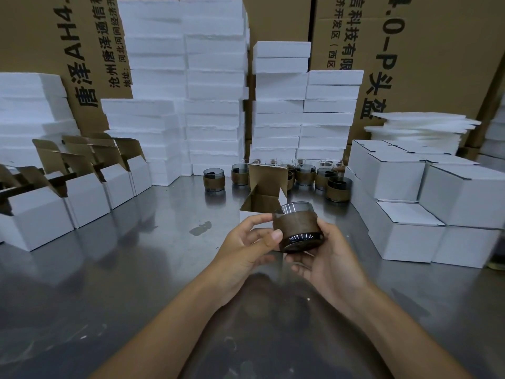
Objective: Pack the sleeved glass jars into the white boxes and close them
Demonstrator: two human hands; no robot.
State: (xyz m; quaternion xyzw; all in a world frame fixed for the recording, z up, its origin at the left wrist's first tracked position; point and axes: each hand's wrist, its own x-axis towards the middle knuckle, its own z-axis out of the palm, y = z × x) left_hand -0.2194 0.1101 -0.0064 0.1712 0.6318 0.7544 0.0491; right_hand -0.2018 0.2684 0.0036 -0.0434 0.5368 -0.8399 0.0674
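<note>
A smoky glass jar with a brown sleeve [297,227] is held tilted above the steel table, in front of an open white box [261,203] whose brown-lined lid stands up. My right hand [325,258] grips the jar from below and from the right. My left hand [246,242] touches its left side with thumb and fingertips. Several more sleeved jars [306,175] stand behind the open box, one of them apart to the left [214,180].
Open white boxes [82,192] stand in a row at the left. Closed white boxes [426,203] are stacked at the right. White foam blocks [216,91] are piled high behind, against big cardboard cartons. The steel table [136,269] has a dark smudge [200,228].
</note>
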